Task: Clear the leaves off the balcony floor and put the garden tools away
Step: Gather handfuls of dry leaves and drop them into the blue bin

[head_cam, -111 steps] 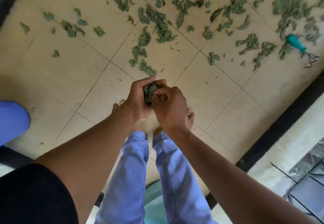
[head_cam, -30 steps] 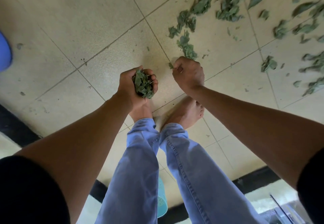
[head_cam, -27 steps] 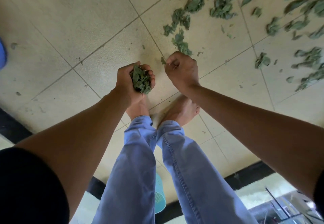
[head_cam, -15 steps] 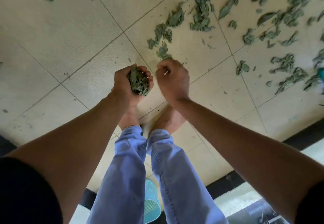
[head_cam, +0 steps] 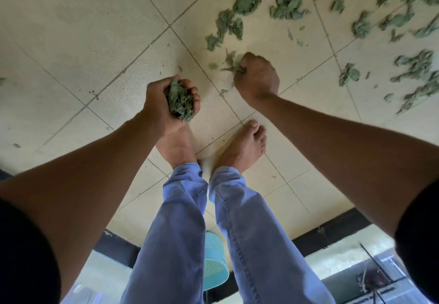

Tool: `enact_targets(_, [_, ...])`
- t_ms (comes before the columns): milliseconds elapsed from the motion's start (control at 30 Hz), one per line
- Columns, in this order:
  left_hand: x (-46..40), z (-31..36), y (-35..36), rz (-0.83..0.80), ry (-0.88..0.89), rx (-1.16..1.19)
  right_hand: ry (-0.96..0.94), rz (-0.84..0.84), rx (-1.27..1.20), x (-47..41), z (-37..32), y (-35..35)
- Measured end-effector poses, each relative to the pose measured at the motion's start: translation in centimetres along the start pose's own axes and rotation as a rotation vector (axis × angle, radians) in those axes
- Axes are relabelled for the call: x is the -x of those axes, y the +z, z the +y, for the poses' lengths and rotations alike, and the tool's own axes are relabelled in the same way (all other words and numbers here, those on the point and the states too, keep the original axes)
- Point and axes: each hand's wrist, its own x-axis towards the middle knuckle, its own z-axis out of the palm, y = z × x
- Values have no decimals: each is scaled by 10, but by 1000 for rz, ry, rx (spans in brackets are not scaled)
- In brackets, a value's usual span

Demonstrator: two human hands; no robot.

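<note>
1. Leaves (head_cam: 234, 64) lie on the floor (head_cam: 95, 30) right at the right hand (head_cam: 257, 75), at its far-left edge; its curled fingers pinch a few of them against the tile.
2. More leaves (head_cam: 226, 26) run in a loose band just beyond that hand, stretching away to the far right, so the right hand is the nearer one for gathering.
3. Left hand (head_cam: 169, 100) hovers well apart from the litter, palm up, curled around a wad (head_cam: 179, 101) of gathered leaves.
4. Bare feet (head_cam: 242, 145) stand just behind both hands; nothing lies between the right hand and the next clump.
5. Teal basket (head_cam: 215, 261) shows behind the legs, near the dark floor border, probably where the wad goes; that means a reach back past the legs.
6. Garden tools are not in view.
</note>
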Motion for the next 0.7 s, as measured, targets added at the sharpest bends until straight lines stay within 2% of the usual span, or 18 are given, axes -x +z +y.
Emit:
enact_targets(300, [35, 14, 30, 22, 25, 17, 19, -39, -394, 64, -18, -57])
enact_targets(500, [53, 26, 70, 11, 75, 19, -156, -25, -586, 101, -81, -91])
enact_targets(700, [43, 28, 70, -104, 116, 71, -208, 94, -451, 99, -95, -72])
